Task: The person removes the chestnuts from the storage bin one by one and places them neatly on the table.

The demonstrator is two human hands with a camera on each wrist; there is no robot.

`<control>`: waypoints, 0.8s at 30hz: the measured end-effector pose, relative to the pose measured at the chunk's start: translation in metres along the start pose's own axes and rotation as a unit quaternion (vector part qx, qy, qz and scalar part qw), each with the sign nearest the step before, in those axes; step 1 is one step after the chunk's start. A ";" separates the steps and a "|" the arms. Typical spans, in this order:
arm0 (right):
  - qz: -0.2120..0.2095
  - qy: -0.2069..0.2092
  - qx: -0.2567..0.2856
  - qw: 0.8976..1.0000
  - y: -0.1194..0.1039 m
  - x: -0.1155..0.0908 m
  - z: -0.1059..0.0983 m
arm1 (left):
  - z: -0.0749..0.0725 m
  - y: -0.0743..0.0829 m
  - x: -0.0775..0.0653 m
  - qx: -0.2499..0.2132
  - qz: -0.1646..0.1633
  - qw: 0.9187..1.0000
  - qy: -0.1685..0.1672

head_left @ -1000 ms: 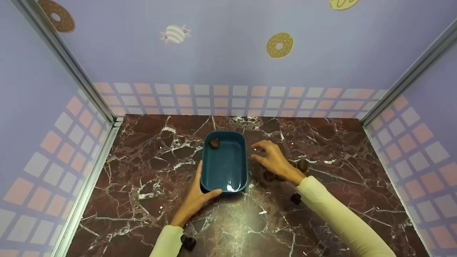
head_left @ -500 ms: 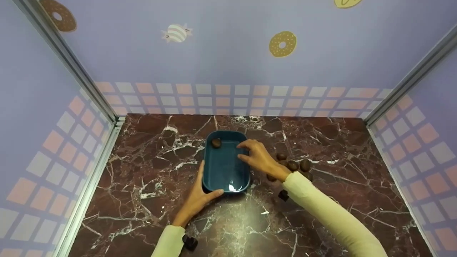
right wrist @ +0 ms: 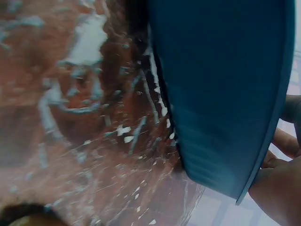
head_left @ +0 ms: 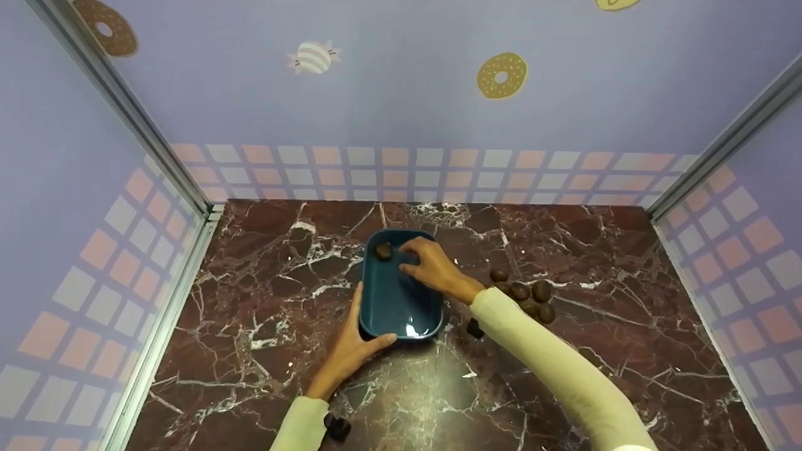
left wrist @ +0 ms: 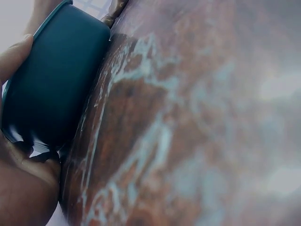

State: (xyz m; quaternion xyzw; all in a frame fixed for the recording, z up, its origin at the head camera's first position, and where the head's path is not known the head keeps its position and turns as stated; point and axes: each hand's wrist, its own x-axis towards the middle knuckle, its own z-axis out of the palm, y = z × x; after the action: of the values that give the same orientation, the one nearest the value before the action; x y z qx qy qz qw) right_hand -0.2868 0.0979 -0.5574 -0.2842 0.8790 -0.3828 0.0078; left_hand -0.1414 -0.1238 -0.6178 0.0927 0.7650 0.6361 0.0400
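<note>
A deep teal rectangular baking dish [head_left: 401,310] stands on the marbled surface. My left hand [head_left: 348,354] holds its near left corner, thumb at the near rim and fingers along the left wall. In the left wrist view the thumb [left wrist: 15,59] lies against the dish's outer wall. Inside, near the far left corner, is one brown, rounded chestnut [head_left: 384,252]. My right hand [head_left: 433,268] reaches in over the right rim, its parted thumb and forefinger just right of that chestnut with nothing visible between them. In the right wrist view, the dish wall hides its fingertips.
Several more chestnuts [head_left: 531,297] lie in a loose cluster right of the dish, close to the right forearm. Purple patterned panels [head_left: 407,113] enclose the dark red marbled table [head_left: 263,282] at the back and sides.
My right hand has moved left from beside the dish to over its inside, up to the chestnut, uncovering the cluster on the table. The left hand keeps its hold on the dish.
</note>
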 end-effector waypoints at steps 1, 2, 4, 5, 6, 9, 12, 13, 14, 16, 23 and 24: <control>0.000 -0.001 0.002 1.000 0.000 0.003 0.001 | 0.000 0.000 0.000 0.005 -0.002 1.000 0.000; 0.000 -0.004 0.001 1.000 0.001 0.006 0.002 | 0.000 0.001 0.000 0.009 -0.003 1.000 -0.001; 0.001 -0.011 -0.004 1.000 0.000 0.012 0.005 | 0.000 0.001 0.000 0.011 -0.001 1.000 0.000; 0.003 -0.016 -0.007 1.000 0.000 0.014 0.006 | -0.001 0.001 0.000 0.012 -0.001 1.000 0.000; 0.005 -0.021 -0.013 1.000 0.000 0.016 0.008 | -0.001 0.001 0.000 0.011 -0.001 1.000 -0.001; 0.013 -0.036 -0.024 0.999 0.000 0.021 0.013 | 0.000 0.000 0.000 0.005 0.005 1.000 -0.005; 0.019 -0.047 -0.035 0.998 -0.001 0.024 0.020 | 0.001 0.000 0.000 0.004 0.007 1.000 -0.009; 0.022 -0.048 -0.039 0.998 -0.002 0.025 0.022 | 0.001 -0.001 0.000 0.005 0.008 1.000 -0.009; 0.023 -0.047 -0.042 0.998 -0.002 0.027 0.024 | 0.001 -0.001 0.000 0.007 0.008 1.000 -0.009; 0.029 -0.043 -0.044 0.998 -0.004 0.029 0.028 | 0.001 0.000 0.000 0.010 0.008 1.000 -0.007; 0.049 -0.053 -0.059 0.996 -0.009 0.033 0.041 | -0.001 -0.001 0.000 0.028 0.006 1.000 -0.002; 0.053 -0.058 -0.065 0.995 -0.010 0.033 0.042 | -0.002 -0.001 0.000 0.030 0.005 1.000 -0.001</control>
State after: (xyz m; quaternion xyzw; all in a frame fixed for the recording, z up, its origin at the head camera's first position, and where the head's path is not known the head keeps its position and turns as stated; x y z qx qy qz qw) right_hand -0.2999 0.0473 -0.5733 -0.2589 0.9138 -0.3070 0.0604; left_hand -0.1418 -0.1257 -0.6185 0.0985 0.7831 0.6131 0.0351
